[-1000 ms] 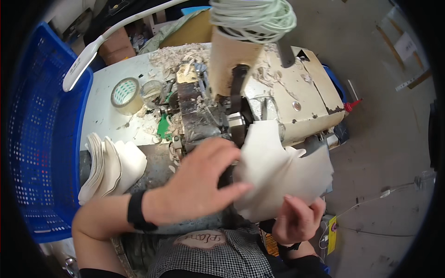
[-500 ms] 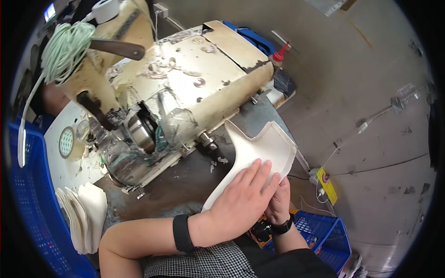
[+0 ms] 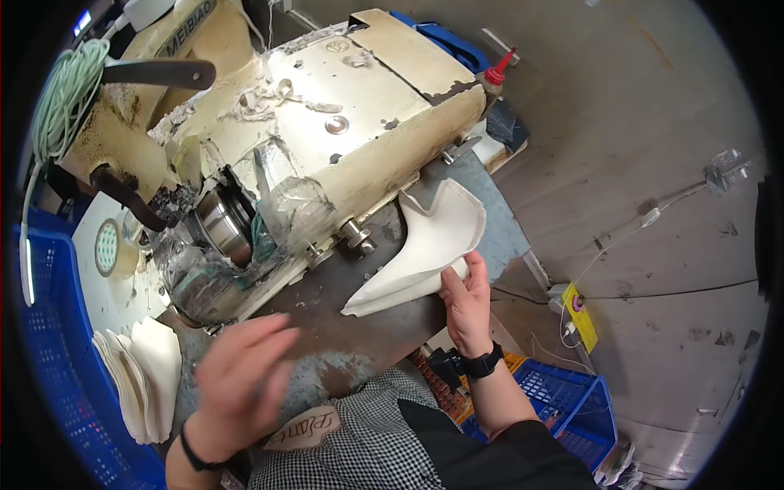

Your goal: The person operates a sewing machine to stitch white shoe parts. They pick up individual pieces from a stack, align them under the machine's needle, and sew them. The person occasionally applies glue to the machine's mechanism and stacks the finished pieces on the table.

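Note:
My right hand [image 3: 467, 310] pinches the near right edge of a white, curved leather-like piece [image 3: 437, 233], thumb on top. The piece has a notched far end and a long tapering end at the left. A second layer shows along its near side; whether it is a fold or another piece I cannot tell. It lies slanted over the metal worktable [image 3: 322, 363], in front of a cream-coloured machine [image 3: 367, 106]. My left hand [image 3: 241, 384] is raised over the table's near left part, blurred, fingers stretched out with nothing in them. A metal roller [image 3: 227, 224] shows in the machine's opening.
Several stacked white pieces [image 3: 155, 380] stand at the left, beside a blue basket [image 3: 53, 343]. A tape roll [image 3: 114, 247] lies behind them. A red-nozzled bottle [image 3: 492, 75] stands at the machine's far right. Another blue basket [image 3: 563, 400] sits at the lower right.
My left hand has come off the white piece and moved left. The piece has shifted left in my right hand. The view has also moved slightly.

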Tool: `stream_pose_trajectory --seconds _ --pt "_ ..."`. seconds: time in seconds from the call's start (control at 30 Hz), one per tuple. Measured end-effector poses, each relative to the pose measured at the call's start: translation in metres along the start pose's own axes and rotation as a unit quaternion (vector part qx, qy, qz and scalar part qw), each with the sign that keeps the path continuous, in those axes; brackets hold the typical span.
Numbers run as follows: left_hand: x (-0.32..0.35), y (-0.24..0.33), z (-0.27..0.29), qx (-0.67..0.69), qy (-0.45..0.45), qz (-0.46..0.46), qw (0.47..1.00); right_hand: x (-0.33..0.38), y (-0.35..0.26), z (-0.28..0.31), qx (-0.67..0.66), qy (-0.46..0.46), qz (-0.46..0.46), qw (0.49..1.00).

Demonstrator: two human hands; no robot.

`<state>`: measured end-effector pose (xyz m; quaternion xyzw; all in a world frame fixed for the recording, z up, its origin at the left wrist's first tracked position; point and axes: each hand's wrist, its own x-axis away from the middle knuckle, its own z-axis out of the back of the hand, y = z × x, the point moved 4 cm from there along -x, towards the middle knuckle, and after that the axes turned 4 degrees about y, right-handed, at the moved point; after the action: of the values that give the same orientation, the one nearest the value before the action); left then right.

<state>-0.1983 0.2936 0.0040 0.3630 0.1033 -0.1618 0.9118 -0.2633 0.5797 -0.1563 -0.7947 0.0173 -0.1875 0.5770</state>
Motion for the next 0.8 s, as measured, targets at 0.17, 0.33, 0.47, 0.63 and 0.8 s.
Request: stream_pose_trajectory --seconds 0.17,0.33,0.47,0.63,0.8 --pt "0.115 -0.032 0.087 -0.174 0.175 0.218 0.944 0.008 -0.019 0.005 0.26 0.028 0.142 0.955" --pt "0.215 -0.057 0.101 -0.372 0.213 0.311 0.849 0.032 -0.043 0.006 0.451 0.101 0.281 0.841" --pt "0.241 -0.069 0.088 -0.371 0.177 0.308 0.858 0.06 -0.046 -0.013 0.33 0.06 0.311 0.889" --pt "0.244 -0.072 0.082 -0.393 0.208 0.25 0.86 0.101 -0.048 -0.063 0.268 -0.097 0.394 0.874" --pt "0.245 -0.071 0.077 -0.407 0.156 0.161 0.885 0.12 -0.044 -0.122 0.234 -0.298 0.283 0.881"
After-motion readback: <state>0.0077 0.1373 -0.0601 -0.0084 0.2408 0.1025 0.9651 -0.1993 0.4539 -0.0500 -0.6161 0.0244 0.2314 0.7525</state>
